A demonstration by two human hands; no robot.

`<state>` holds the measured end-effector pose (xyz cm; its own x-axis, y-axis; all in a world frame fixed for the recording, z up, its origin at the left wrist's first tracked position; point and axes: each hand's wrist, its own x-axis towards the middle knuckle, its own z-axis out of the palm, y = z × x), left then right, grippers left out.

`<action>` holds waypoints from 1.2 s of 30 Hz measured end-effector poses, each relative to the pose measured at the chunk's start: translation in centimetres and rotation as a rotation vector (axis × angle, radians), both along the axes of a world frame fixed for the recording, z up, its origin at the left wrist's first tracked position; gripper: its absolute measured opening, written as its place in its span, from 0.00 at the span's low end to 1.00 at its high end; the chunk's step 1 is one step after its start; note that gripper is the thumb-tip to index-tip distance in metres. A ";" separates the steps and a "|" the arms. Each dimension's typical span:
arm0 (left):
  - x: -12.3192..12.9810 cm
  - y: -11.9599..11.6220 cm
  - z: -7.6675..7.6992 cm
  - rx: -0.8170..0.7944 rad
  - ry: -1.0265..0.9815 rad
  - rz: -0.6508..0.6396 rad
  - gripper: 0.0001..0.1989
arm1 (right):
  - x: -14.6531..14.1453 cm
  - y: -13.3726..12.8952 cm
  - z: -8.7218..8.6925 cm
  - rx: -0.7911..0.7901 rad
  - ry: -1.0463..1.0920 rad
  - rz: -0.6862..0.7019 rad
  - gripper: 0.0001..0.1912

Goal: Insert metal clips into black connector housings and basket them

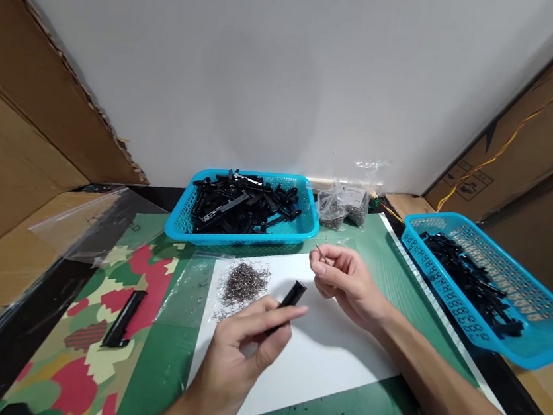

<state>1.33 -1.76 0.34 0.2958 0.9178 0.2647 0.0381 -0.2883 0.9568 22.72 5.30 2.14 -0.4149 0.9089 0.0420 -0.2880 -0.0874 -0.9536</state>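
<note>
My left hand [245, 350] is closed around a black plastic part [294, 293], whose upper end sticks out above the fingers over a white sheet [339, 354]. To its right and a little higher, my right hand [345, 279] pinches a small thin metal piece [320, 252] between thumb and fingertips. The two hands are apart. A pile of small metal pieces [244, 284] lies on the sheet's left part, beyond my left hand. Another black part [124, 319] rests on the camouflage-patterned cover at the left.
A blue basket [240, 238] of black parts stands at the back, with clear bags of small metal pieces [354, 206] beside it. Another blue basket [530, 350] with black parts is at the right. Cardboard [24, 139] rises at the left; a grey wall [272, 67] is behind.
</note>
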 end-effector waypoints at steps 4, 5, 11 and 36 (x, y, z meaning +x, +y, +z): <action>-0.1 0.7 -0.1 -0.291 -0.163 0.062 0.17 | -0.6 -0.6 -0.3 0.020 0.012 0.045 0.17; -0.1 0.8 -0.1 -0.344 -0.176 0.087 0.18 | -0.7 -0.8 -0.5 0.043 -0.019 0.050 0.15; 0.1 0.5 -0.3 -0.441 -0.146 0.161 0.19 | -1.2 -2.3 -0.4 0.158 -0.210 0.073 0.08; -0.1 0.5 -0.3 -0.497 -0.073 0.181 0.17 | -1.2 -3.7 -0.9 1.548 -0.901 -0.365 0.13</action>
